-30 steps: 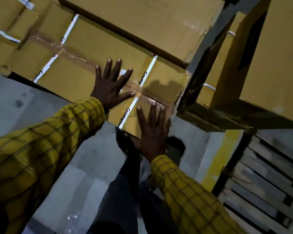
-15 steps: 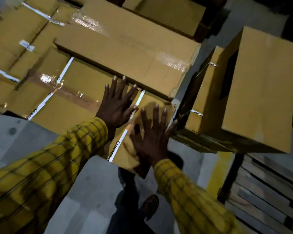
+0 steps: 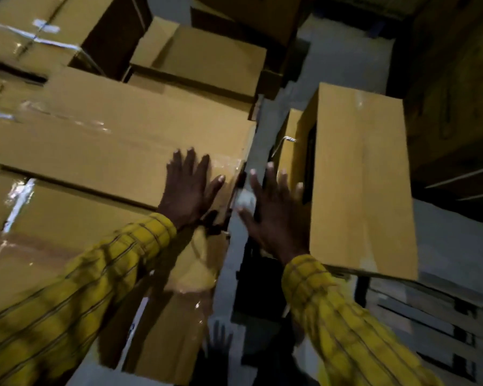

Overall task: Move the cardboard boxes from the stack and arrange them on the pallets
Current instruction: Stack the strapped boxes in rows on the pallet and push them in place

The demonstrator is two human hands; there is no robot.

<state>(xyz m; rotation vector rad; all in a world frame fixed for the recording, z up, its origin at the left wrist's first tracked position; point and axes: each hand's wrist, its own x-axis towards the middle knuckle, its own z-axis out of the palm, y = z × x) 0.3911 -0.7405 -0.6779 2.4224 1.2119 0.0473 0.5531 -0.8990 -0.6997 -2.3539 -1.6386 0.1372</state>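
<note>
A long cardboard box (image 3: 109, 146) lies on top of the stack at the left, over a wider taped box (image 3: 67, 232). My left hand (image 3: 190, 190) lies flat with spread fingers on the long box's near right corner. My right hand (image 3: 273, 210) is open, fingers spread, over the gap between the stack and a tall box (image 3: 360, 176) at the right; whether it touches anything I cannot tell. That tall box stands on a wooden pallet (image 3: 430, 316).
More cardboard boxes (image 3: 201, 57) crowd the back and the left. Grey floor (image 3: 346, 59) shows between the stacks. Dark shelving or boxes (image 3: 457, 107) fill the far right. My legs are below, in the narrow gap.
Both hands have left the lower taped box and moved up and forward. The left now lies on the long upper box; the right has swung out over the gap.
</note>
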